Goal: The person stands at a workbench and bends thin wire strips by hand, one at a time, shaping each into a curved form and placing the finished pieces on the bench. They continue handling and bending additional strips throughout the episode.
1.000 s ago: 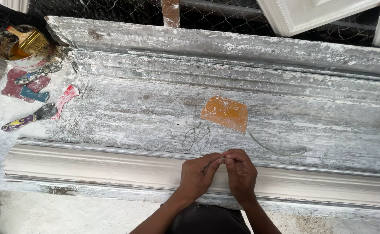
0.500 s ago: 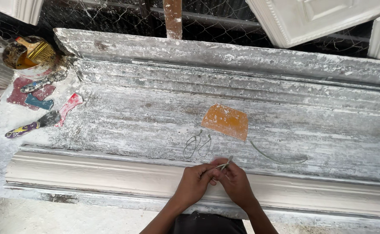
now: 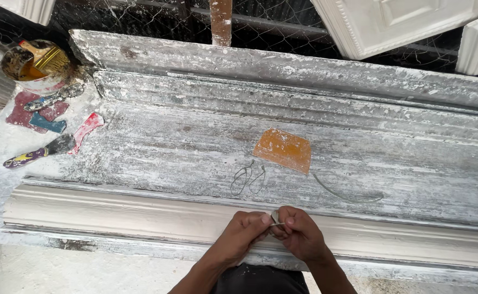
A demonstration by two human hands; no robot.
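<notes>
My left hand [image 3: 242, 234] and my right hand [image 3: 301, 234] meet over the near edge of a long white plaster moulding [image 3: 113, 209]. Both pinch a small thin wire piece [image 3: 275, 218] between thumbs and fingertips. Just beyond them, on the plaster-crusted mould bed [image 3: 168, 147], lie two bent wire loops [image 3: 248, 179] and a longer curved wire [image 3: 339, 191]. An orange flat scraper [image 3: 283, 150] rests on the bed a little farther out.
At the far left stand a tin with a brush [image 3: 34, 64], several plaster-smeared knives and scrapers [image 3: 45, 149] and a red-handled tool [image 3: 86, 129]. White cast panels [image 3: 397, 24] lean against wire mesh at the back. A wooden post [image 3: 221, 22] rises behind the bed.
My hands have stayed at the moulding's near edge, shifting slightly; the wire piece that stuck out between my fingers is now tucked shorter between the fingertips. The view moved a little.
</notes>
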